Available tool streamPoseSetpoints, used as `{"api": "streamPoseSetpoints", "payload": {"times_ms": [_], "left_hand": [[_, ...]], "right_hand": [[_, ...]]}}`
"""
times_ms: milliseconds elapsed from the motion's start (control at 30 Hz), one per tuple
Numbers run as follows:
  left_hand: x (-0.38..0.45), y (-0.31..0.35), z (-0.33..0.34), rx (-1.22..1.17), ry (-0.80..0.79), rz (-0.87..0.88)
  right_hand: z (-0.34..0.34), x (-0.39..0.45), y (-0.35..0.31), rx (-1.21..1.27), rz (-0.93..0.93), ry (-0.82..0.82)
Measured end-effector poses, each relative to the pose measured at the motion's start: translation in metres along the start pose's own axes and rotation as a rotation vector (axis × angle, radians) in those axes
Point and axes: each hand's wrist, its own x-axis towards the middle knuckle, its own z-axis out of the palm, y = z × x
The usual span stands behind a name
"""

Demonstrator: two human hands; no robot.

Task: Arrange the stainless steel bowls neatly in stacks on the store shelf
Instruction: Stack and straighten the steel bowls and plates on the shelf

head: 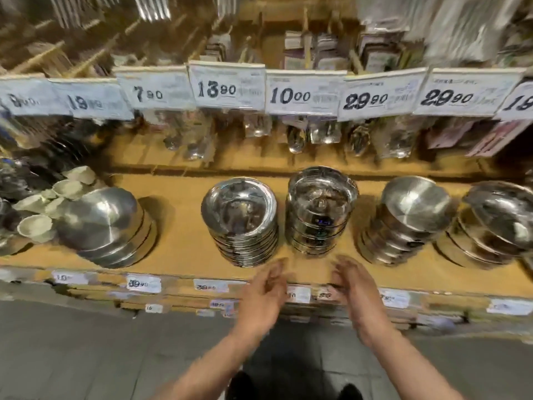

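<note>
At the front edge of the wooden store shelf (184, 249), two bare hands hover side by side, palms turned toward each other, just short of the tall stack of steel bowls (318, 209). The left hand (264, 293) and the right hand (350, 284) are both blurred; their fingers look loosely extended, and neither touches nor holds anything. Each grip is therefore wide and empty.

Five stacks stand in a row along the shelf. The stack of shallow dishes (242, 220) sits just left of the tall stack, near it but apart. Further left, the upturned bowls (106, 226) lean. To the right, the tilted stack (406, 220) and the far-right stack (493, 223) slump toward the shelf's front edge.

The step in hand appears to be reaching for the tall stack, which lies between the palms' line of approach. To do it well, the hands would best close on opposite sides low on the stack, pressing evenly, so the nested bowls shift as one rather than sliding apart. The leaning stacks seem to need squaring afterwards.

Price cards (227, 88) hang above the row.
</note>
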Motion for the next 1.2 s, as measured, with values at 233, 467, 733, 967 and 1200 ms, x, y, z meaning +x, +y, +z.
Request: {"api": "streamPoseSetpoints", "payload": {"times_ms": [233,467,733,967,1200], "left_hand": [[0.032,-0.004,0.038,0.014,-0.084,-0.032],[0.039,-0.008,0.107,0.028,-0.161,0.011],[0.069,0.021,0.159,0.005,-0.116,0.208],[0.08,0.026,0.19,0.001,-0.045,0.261],[0.091,0.029,0.209,-0.038,-0.062,0.217]], "right_hand": [[-0.038,-0.01,0.011,0.133,-0.068,0.224],[-0.094,0.006,0.0,0.12,-0.158,0.373],[-0.127,0.044,-0.034,-0.137,-0.281,-0.03],[-0.142,0.062,-0.05,-0.138,-0.318,-0.029],[-0.153,0.064,-0.059,-0.133,-0.271,0.037]]}}
